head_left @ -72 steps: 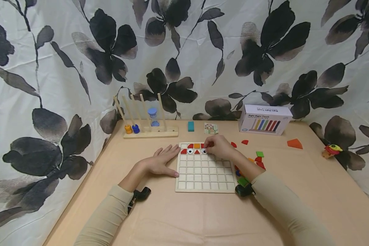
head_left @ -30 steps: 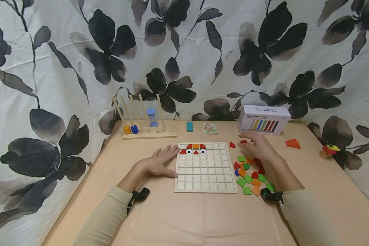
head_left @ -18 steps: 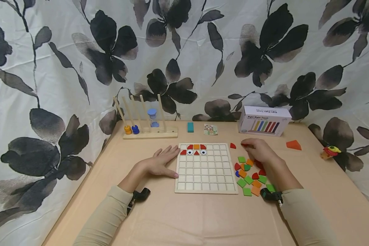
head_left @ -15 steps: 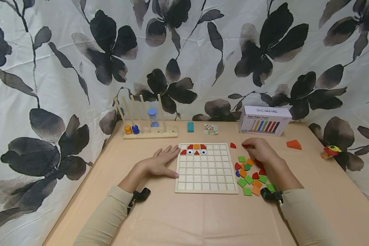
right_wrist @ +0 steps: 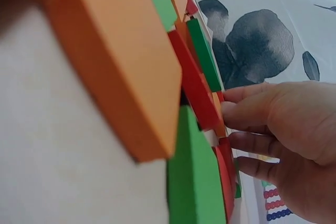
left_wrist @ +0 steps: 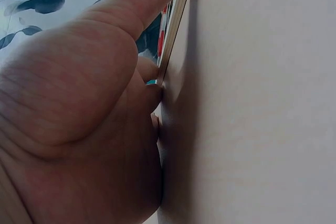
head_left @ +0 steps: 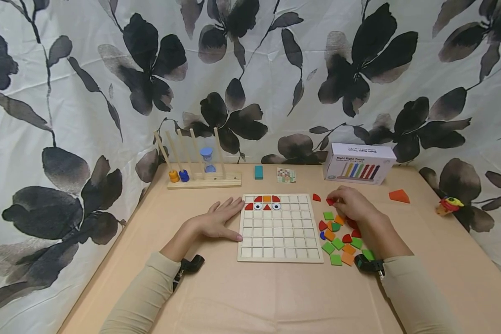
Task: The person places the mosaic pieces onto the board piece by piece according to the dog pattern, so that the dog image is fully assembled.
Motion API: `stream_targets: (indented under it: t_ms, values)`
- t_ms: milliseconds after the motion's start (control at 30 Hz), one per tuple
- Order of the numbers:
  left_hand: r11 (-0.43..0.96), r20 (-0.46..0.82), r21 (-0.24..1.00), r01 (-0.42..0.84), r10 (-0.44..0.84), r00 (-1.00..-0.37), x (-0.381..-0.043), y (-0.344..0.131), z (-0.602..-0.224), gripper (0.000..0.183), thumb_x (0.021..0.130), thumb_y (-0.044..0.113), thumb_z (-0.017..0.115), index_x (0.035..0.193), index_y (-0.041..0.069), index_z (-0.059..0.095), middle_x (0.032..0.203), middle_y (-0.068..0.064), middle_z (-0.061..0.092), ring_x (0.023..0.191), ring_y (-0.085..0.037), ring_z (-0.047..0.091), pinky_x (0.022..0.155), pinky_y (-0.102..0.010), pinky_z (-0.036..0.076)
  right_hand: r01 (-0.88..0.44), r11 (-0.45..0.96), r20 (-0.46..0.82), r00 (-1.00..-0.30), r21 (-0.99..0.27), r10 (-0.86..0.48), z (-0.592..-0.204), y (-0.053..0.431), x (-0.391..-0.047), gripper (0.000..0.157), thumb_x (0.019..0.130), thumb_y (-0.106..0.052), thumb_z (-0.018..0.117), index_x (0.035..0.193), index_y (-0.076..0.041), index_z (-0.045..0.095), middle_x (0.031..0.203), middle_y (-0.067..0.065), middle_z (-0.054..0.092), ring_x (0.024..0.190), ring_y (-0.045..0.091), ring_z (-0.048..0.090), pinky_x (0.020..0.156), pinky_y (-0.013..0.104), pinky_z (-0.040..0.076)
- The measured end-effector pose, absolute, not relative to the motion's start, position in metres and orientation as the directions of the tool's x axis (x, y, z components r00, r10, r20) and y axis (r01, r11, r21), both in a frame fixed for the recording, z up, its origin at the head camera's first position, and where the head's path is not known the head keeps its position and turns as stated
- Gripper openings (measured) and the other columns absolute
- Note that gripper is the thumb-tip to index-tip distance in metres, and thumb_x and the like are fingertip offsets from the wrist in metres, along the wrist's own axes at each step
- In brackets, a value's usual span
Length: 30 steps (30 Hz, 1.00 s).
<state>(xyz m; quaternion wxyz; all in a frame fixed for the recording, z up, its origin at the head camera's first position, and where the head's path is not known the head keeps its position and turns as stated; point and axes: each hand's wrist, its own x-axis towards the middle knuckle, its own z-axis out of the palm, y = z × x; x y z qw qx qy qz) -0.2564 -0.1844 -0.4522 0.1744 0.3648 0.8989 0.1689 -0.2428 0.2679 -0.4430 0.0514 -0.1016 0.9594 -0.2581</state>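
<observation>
My left hand (head_left: 219,220) lies spread on the table, its fingertips and thumb against the left edge of the gridded board (head_left: 279,236). In the left wrist view, the thumb reaches up to the board's wooden edge. Red and orange tiles and two eye tiles (head_left: 276,207) fill part of the board's top two rows at the left. Right of the board, my right hand (head_left: 352,204) pinches a red tile (head_left: 330,202) between thumb and fingers. Loose tiles in green (head_left: 336,260), orange (head_left: 348,249) and red lie below that hand, which covers some of them.
Along the back stand a wooden peg rack (head_left: 204,180) with a blue hourglass (head_left: 207,160), a teal block (head_left: 259,172), a picture card (head_left: 285,175) and a white box (head_left: 359,163). An orange piece (head_left: 399,196) and a small bird toy (head_left: 448,206) are at right.
My right hand has left the eye tile on the board, moved right, and pinched a red tile, which now shows at its fingertips. My left hand has stayed put.
</observation>
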Motion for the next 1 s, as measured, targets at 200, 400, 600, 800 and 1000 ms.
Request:
stream_targets:
  t_ms: [200, 400, 600, 800, 1000]
  values:
    - [0.681, -0.191, 0.431, 0.592, 0.71, -0.677, -0.257, -0.185, -0.451, 0.111, 0.076, 0.07, 0.063, 0.156, 0.018, 0.005, 0.162, -0.001, -0.003, 0.148, -0.026, -0.007, 0.114, -0.055, -0.005, -0.193, 0.854, -0.05, -0.968, -0.482, -0.247, -0.439, 0.267, -0.244, 0.03, 0.088, -0.008, 0.068, 0.118, -0.013, 0.067, 0.106, 0.006, 0.058, 0.097, 0.026, 0.051, 0.091, 0.047, 0.046]
    - [0.679, -0.191, 0.432, 0.593, 0.712, -0.676, -0.257, -0.184, -0.452, 0.111, 0.076, 0.071, 0.062, 0.156, 0.019, 0.006, 0.162, -0.001, -0.003, 0.148, -0.026, -0.008, 0.114, -0.055, -0.005, -0.194, 0.852, -0.066, -0.964, -0.486, -0.258, -0.439, 0.265, -0.244, 0.029, 0.089, -0.013, 0.068, 0.118, -0.013, 0.066, 0.102, 0.004, 0.06, 0.095, 0.025, 0.052, 0.088, 0.043, 0.047]
    - [0.681, -0.197, 0.439, 0.586, 0.709, -0.677, -0.25, -0.183, -0.451, 0.111, 0.076, 0.071, 0.062, 0.156, 0.018, 0.006, 0.162, -0.001, -0.003, 0.147, -0.026, -0.008, 0.113, -0.057, -0.005, -0.252, 0.841, -0.031, -0.952, -0.478, -0.303, -0.419, 0.248, -0.233, 0.027, 0.09, -0.02, 0.069, 0.115, -0.015, 0.065, 0.097, 0.001, 0.06, 0.086, 0.021, 0.054, 0.074, 0.034, 0.049]
    - [0.69, -0.207, 0.44, 0.574, 0.7, -0.683, -0.236, -0.181, -0.447, 0.111, 0.077, 0.071, 0.061, 0.156, 0.017, 0.006, 0.162, -0.002, -0.003, 0.147, -0.027, -0.008, 0.113, -0.057, -0.005, -0.336, 0.803, 0.025, -0.928, -0.492, -0.372, -0.397, 0.206, -0.222, 0.02, 0.09, -0.015, 0.067, 0.11, -0.01, 0.067, 0.095, 0.001, 0.062, 0.085, 0.021, 0.053, 0.076, 0.035, 0.049]
    - [0.697, -0.214, 0.446, 0.561, 0.692, -0.689, -0.223, -0.177, -0.443, 0.111, 0.076, 0.072, 0.061, 0.156, 0.018, 0.006, 0.162, -0.001, -0.003, 0.147, -0.027, -0.007, 0.113, -0.057, -0.005, -0.305, 0.797, -0.01, -0.932, -0.521, -0.364, -0.401, 0.166, -0.216, 0.017, 0.089, -0.015, 0.069, 0.106, -0.011, 0.068, 0.095, 0.002, 0.064, 0.086, 0.021, 0.054, 0.079, 0.037, 0.048]
